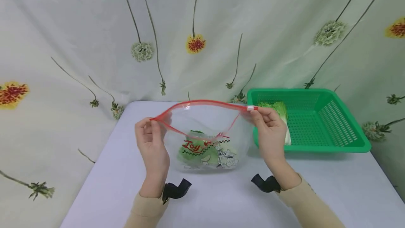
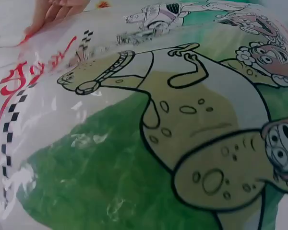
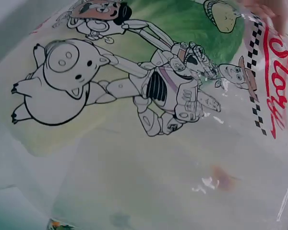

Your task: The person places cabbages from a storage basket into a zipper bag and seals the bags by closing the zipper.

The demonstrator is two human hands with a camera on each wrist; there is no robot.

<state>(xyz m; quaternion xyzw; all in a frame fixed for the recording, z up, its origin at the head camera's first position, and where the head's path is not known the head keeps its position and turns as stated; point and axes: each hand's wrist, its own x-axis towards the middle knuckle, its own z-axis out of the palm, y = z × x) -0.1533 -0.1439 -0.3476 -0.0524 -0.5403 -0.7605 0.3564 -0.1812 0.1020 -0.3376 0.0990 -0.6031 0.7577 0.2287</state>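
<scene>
A clear zip bag (image 1: pixel 209 154) with a red rim and cartoon print stands over the table, its mouth spread apart. At its left corner my left hand (image 1: pixel 153 147) pinches the red rim between thumb and fingers. My right hand (image 1: pixel 272 134) pinches the opposite corner, just beside the white slider (image 1: pixel 251 108). Inside the bag lies a green leafy vegetable (image 1: pixel 190 153), seen through the plastic. Both wrist views are filled mostly by the printed bag (image 2: pixel 197 129), and the vegetable's green (image 3: pixel 149 28) shows behind the drawings.
A green perforated basket (image 1: pixel 341 147) sits at the back right of the white table (image 1: pixel 107 185). In its left end lies another leafy vegetable (image 1: pixel 281 108), partly behind my right hand. A flowered cloth (image 1: pixel 221 13) hangs behind the table.
</scene>
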